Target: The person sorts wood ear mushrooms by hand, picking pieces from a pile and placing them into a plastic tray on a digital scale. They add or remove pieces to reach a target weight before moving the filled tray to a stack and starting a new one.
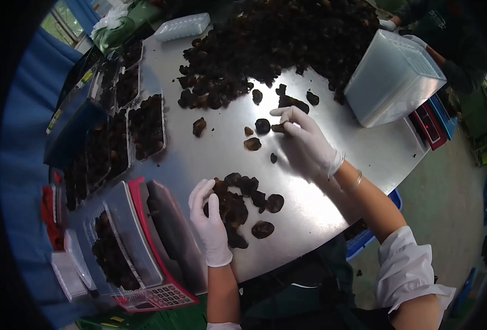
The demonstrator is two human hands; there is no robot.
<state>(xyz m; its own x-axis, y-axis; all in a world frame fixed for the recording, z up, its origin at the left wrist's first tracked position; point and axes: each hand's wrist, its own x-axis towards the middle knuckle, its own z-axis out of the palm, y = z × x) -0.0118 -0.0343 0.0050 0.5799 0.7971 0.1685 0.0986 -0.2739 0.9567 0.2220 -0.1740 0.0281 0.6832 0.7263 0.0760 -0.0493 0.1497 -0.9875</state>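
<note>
White gloves cover both hands. My right hand (308, 135) is over the middle of the metal table (304, 203), its thumb and index finger pinching a small dark piece (278, 128). Just left of it lie a round black piece (263, 126) and a brown piece (252, 144). My left hand (209, 220) rests near the table's front, fingers curved around the left edge of a small pile of dark pieces (233, 209); whether it grips one of them is hidden. Two loose round pieces (263, 229) lie right of that pile.
A large dark heap (287, 41) covers the back. Stacked clear trays (392, 80) stand at the right beside a red scale (428, 125). Filled trays (147, 126) line the left; a pink scale (169, 297) holds another. A co-worker's gloved hand (387, 25) is at the back right.
</note>
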